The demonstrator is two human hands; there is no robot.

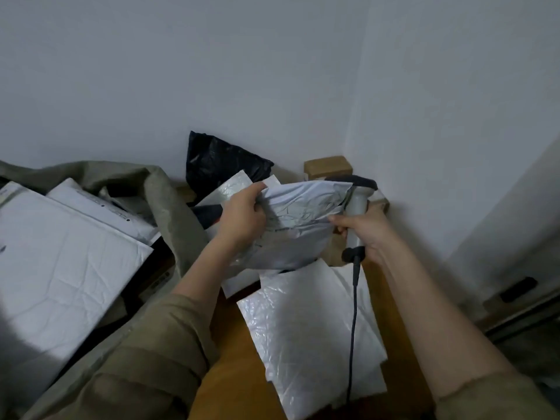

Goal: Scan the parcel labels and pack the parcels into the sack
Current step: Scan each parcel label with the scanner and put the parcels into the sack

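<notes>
Small parcel-packing room: mailers (309,322) heaped on wooden table (230,374), open sack (169,207), bare walls.

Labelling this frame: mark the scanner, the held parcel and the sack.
scanner (355,204): head view, on its pale handle.
held parcel (300,219): head view, on its crumpled middle.
sack (169,204): head view, on its folded rim.

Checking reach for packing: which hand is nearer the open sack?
Left. The left hand, gripping the parcel, is beside the sack; the right hand holds the scanner farther right.
</notes>
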